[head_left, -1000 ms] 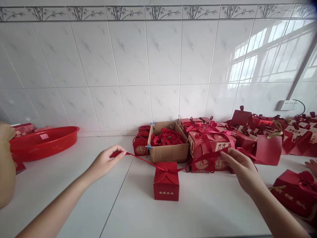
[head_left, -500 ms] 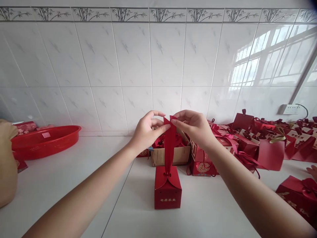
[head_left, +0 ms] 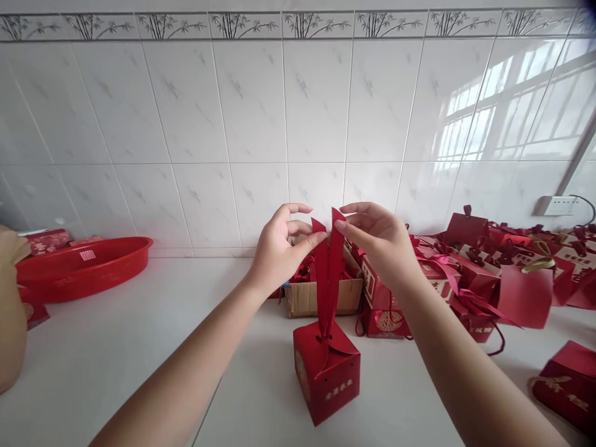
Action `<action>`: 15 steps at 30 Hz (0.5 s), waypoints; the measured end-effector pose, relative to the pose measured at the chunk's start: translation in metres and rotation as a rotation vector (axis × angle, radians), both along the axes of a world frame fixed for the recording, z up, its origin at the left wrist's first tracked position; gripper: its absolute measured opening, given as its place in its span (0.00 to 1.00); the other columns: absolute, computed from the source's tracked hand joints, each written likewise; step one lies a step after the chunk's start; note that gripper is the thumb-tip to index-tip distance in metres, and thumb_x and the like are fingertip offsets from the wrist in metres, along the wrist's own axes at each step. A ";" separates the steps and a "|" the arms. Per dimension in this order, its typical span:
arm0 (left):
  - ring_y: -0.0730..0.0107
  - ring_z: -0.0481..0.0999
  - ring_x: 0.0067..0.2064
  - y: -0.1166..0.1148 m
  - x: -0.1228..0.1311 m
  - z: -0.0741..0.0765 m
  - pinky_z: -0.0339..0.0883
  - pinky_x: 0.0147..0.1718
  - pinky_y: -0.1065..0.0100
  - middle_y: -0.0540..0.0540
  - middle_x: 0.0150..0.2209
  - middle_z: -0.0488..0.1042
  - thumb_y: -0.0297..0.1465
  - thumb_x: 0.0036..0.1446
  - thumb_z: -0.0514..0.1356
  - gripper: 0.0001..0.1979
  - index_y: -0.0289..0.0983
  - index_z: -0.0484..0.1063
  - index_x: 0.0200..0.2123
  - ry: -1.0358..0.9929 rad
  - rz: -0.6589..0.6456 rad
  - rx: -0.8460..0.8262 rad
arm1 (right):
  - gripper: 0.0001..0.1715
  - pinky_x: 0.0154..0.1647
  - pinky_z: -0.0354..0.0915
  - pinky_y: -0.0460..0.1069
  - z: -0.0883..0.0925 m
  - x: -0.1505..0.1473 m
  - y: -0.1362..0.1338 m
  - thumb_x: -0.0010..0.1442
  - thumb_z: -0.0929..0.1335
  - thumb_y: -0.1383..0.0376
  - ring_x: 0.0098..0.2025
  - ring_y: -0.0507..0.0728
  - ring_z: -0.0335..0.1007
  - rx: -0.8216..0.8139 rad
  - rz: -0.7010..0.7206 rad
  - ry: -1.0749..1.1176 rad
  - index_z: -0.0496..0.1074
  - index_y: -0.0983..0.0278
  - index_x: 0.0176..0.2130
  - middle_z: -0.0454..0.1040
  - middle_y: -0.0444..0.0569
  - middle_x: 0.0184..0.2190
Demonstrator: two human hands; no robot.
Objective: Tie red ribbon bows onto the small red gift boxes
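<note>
Gold-lettered red box (head_left: 331, 375); its red ribbon (head_left: 322, 279) has slant-cut ends.

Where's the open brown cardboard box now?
Just below the head view's centre, the open brown cardboard box stands behind the small red gift box, left of the stacked red printed boxes.

One camera, worn on the person's head, looks forward and down from the near side of a flat white tabletop (head_left: 116, 347). It squarely faces a far wall of glossy white tiles (head_left: 256, 99), with the bare left hand (head_left: 277, 248) and bare right hand (head_left: 384, 242) close, mid-view. Its wide span reaches from an oval red plastic basin (head_left: 88, 273), left, to a white rectangular wall socket (head_left: 556, 205), right.
</note>
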State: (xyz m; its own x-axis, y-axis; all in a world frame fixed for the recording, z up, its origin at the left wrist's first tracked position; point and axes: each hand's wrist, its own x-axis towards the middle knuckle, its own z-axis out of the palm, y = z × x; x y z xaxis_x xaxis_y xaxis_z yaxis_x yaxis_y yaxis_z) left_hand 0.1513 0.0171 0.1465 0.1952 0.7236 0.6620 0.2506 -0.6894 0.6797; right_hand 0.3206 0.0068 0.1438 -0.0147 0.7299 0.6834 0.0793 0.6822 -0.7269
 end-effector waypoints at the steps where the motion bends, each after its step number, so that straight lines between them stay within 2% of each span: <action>1: 0.72 0.75 0.29 0.001 0.001 0.000 0.67 0.31 0.69 0.50 0.30 0.76 0.36 0.53 0.63 0.19 0.40 0.63 0.47 -0.019 -0.004 -0.001 | 0.15 0.31 0.66 0.47 -0.002 0.002 0.000 0.54 0.71 0.60 0.30 0.51 0.70 0.013 -0.022 0.017 0.71 0.64 0.41 0.73 0.45 0.29; 7: 0.72 0.75 0.30 0.015 -0.003 -0.009 0.70 0.29 0.70 0.51 0.32 0.72 0.33 0.53 0.63 0.17 0.40 0.63 0.44 -0.324 -0.076 -0.032 | 0.10 0.35 0.69 0.49 -0.024 0.017 -0.005 0.55 0.70 0.63 0.33 0.52 0.71 0.176 -0.202 0.247 0.71 0.60 0.39 0.71 0.43 0.31; 10: 0.78 0.68 0.24 0.020 -0.012 -0.018 0.65 0.22 0.74 0.52 0.30 0.68 0.32 0.54 0.60 0.13 0.39 0.63 0.42 -0.408 0.028 -0.055 | 0.09 0.36 0.69 0.49 -0.036 0.028 -0.001 0.55 0.70 0.65 0.34 0.52 0.71 0.162 -0.232 0.392 0.71 0.58 0.39 0.70 0.43 0.32; 12: 0.79 0.65 0.23 0.022 -0.021 -0.025 0.60 0.19 0.76 0.53 0.29 0.67 0.33 0.55 0.59 0.10 0.40 0.64 0.42 -0.312 0.169 -0.064 | 0.10 0.29 0.67 0.48 -0.040 0.037 0.004 0.55 0.70 0.66 0.30 0.51 0.69 0.100 -0.242 0.392 0.71 0.57 0.40 0.69 0.43 0.31; 15: 0.75 0.67 0.24 0.023 -0.032 -0.036 0.59 0.21 0.75 0.52 0.29 0.70 0.39 0.56 0.58 0.10 0.42 0.68 0.40 0.128 0.303 -0.129 | 0.10 0.18 0.58 0.44 -0.044 0.049 0.012 0.53 0.70 0.65 0.21 0.48 0.63 -0.004 -0.338 0.186 0.73 0.58 0.39 0.68 0.42 0.27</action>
